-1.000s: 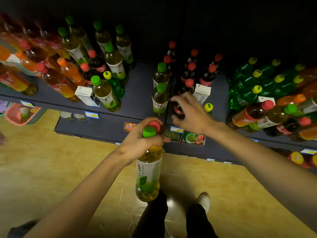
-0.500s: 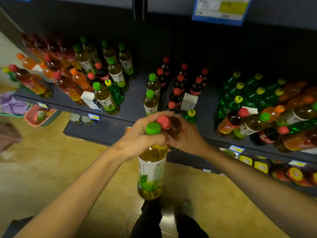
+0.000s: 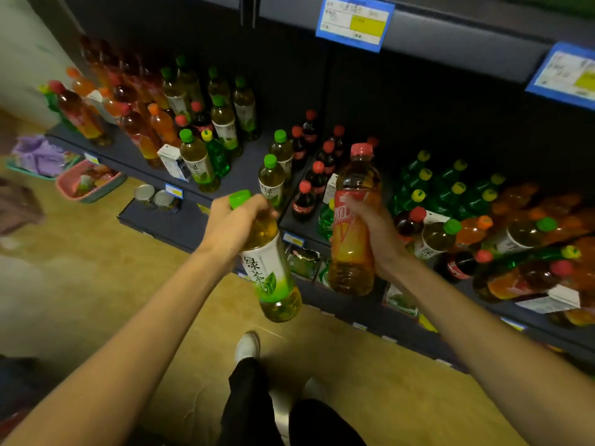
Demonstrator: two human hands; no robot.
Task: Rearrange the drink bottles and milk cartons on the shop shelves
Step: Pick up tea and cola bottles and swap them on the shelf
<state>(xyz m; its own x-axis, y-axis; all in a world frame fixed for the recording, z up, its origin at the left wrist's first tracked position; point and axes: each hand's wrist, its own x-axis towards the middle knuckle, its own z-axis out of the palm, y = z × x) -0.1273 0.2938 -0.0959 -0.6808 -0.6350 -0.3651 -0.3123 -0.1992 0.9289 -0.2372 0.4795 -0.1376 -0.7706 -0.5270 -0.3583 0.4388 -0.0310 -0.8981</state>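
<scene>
The dark shelf (image 3: 248, 175) spans nine to three o'clock, crowded with upright bottles — a heap of tipped ones at three. At centre, the right hand (image 3: 378, 233) has its fingers wrapped round the middle of a red-capped tea bottle (image 3: 354, 233), held upright in front of the shelf edge. Just toward nine, the left hand (image 3: 233, 223) grips the neck of a green-capped tea bottle (image 3: 269, 268) — tilted, base toward six, over the floor.

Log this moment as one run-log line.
left hand: holds green-cap tea bottle near neck | right hand: holds red-cap tea bottle upright | both bottles off shelf
</scene>
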